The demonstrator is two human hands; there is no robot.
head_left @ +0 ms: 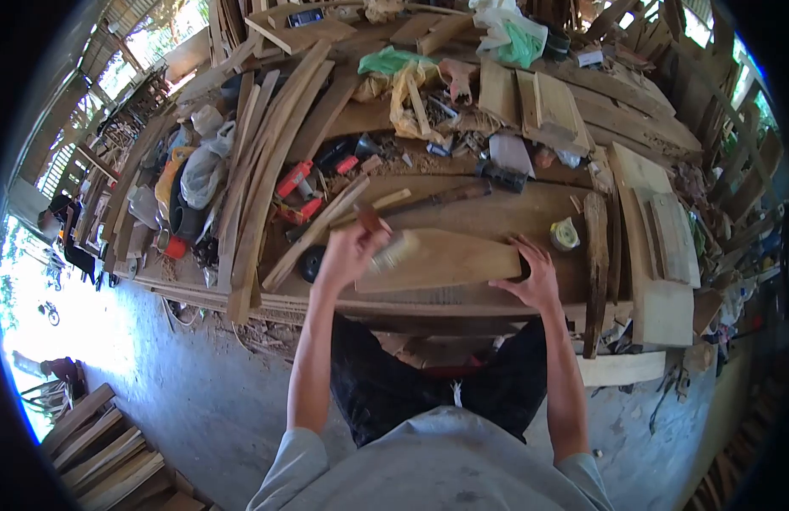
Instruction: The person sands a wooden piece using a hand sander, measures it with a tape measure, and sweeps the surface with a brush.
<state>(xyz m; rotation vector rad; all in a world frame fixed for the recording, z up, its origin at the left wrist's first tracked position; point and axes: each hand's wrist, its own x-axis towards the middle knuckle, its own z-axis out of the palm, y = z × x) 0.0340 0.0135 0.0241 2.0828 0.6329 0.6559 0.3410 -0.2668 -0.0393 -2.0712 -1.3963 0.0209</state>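
Note:
My left hand (pixel 349 253) is closed around the reddish-brown handle of a brush (pixel 396 253), whose pale, motion-blurred head is over the left part of a flat wooden board (pixel 463 259). Whether the bristles touch the wood I cannot tell. This board lies on the workbench in front of me, its right end narrowing. At that end my right hand (pixel 535 277) has thumb and fingers spread around the edges, steadying the board.
Beyond the board lies a long dark tool (pixel 450 198). A tape measure (pixel 565 234) sits to the right, near an upright-lying wooden bar (pixel 595 272). Red-and-black tools (pixel 299 192) and long planks (pixel 280 153) are on the left. Plastic bags (pixel 209 175) and stacked boards (pixel 548 106) crowd the bench.

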